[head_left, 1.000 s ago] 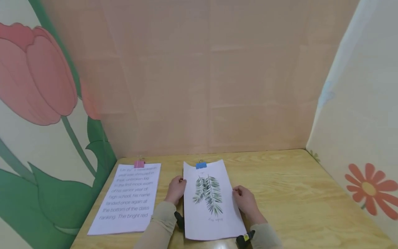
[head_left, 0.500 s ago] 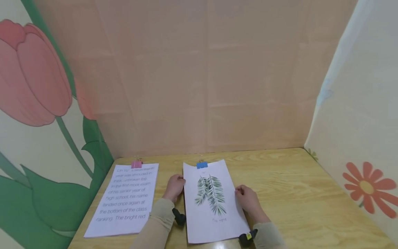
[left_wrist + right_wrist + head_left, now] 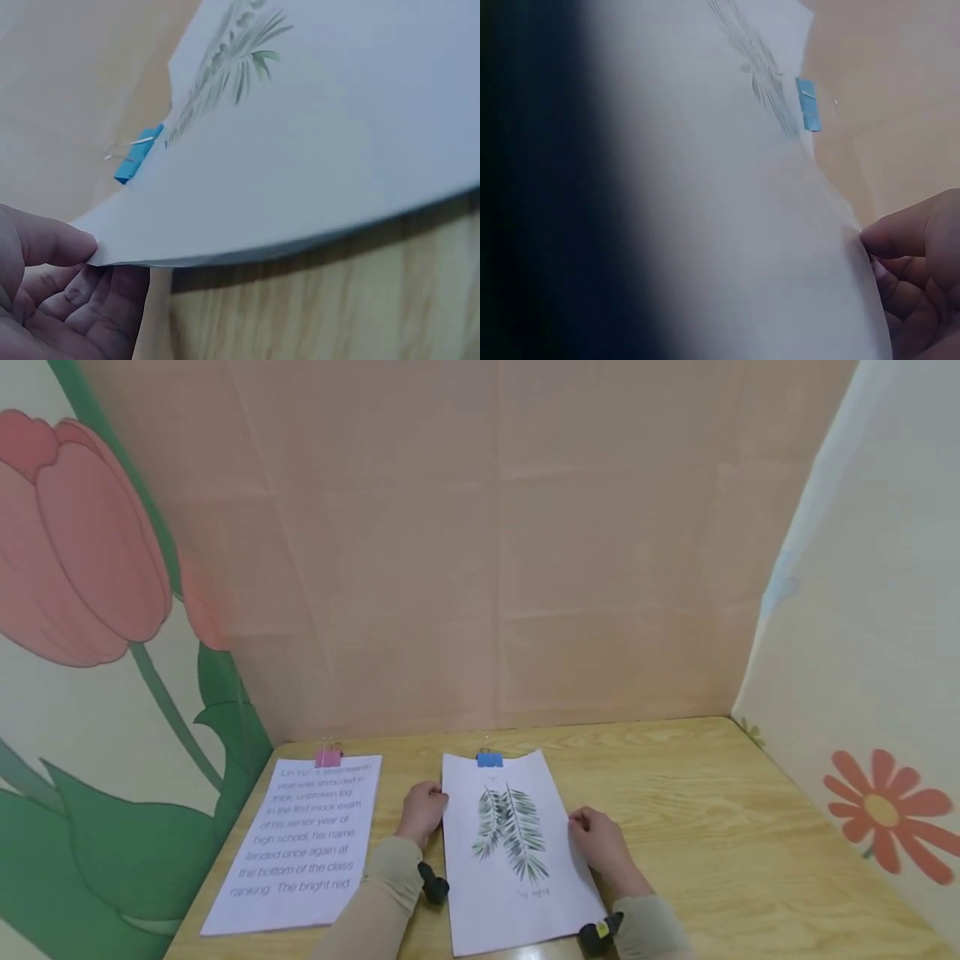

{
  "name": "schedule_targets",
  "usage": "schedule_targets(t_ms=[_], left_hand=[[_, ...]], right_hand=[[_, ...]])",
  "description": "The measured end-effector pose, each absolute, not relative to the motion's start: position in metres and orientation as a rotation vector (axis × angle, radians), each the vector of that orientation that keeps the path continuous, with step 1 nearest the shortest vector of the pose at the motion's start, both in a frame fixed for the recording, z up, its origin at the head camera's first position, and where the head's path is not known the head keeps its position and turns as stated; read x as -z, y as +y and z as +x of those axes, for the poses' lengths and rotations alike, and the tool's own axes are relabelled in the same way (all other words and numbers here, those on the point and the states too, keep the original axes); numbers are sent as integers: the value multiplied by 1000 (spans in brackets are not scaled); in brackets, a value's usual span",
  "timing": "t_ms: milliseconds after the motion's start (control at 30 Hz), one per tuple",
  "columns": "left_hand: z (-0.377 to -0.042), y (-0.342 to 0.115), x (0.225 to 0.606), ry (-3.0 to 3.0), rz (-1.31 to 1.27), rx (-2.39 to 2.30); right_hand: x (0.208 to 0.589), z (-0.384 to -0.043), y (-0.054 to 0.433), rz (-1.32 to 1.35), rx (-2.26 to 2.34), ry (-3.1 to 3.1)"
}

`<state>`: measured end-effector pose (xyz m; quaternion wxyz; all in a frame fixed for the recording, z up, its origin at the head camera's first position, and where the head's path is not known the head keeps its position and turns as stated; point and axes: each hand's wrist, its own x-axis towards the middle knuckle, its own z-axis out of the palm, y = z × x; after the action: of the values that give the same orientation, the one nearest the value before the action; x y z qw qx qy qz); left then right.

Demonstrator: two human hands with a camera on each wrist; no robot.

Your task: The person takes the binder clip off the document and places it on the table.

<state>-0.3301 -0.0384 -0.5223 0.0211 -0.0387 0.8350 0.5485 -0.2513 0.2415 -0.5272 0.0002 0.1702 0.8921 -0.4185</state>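
A stack of white paper (image 3: 510,914) with a printed green leaf picture (image 3: 513,831) is held between both hands, its small caption upside down in the head view. A blue binder clip (image 3: 490,760) grips its far edge. My left hand (image 3: 422,812) pinches the left edge, with the thumb on top and the fingers (image 3: 94,296) curled underneath. On the other side my right hand (image 3: 602,841) pinches the right edge between thumb and fingers. In both wrist views the sheets bow along the held edges, and the left wrist view shows the near part lifted over the table.
Left of the hands, a second stack of paper (image 3: 292,852) with large printed text lies on the wooden table (image 3: 720,843), a pink binder clip (image 3: 327,757) at its top. A pinkish-brown backdrop (image 3: 480,568) rises behind, with flower-painted walls at both sides.
The leaf-picture stack has come slightly nearer to the body, its near edge lower in the head view. Both hands keep their pinch on its edges. The head view has shifted slightly.
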Motion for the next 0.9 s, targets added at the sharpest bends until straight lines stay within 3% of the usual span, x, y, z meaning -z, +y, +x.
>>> schedule_targets(t_ms=[900], left_hand=[[-319,-30,516,2484,-7,-1953]], right_hand=[[496,-251,256,353,1209,2892]])
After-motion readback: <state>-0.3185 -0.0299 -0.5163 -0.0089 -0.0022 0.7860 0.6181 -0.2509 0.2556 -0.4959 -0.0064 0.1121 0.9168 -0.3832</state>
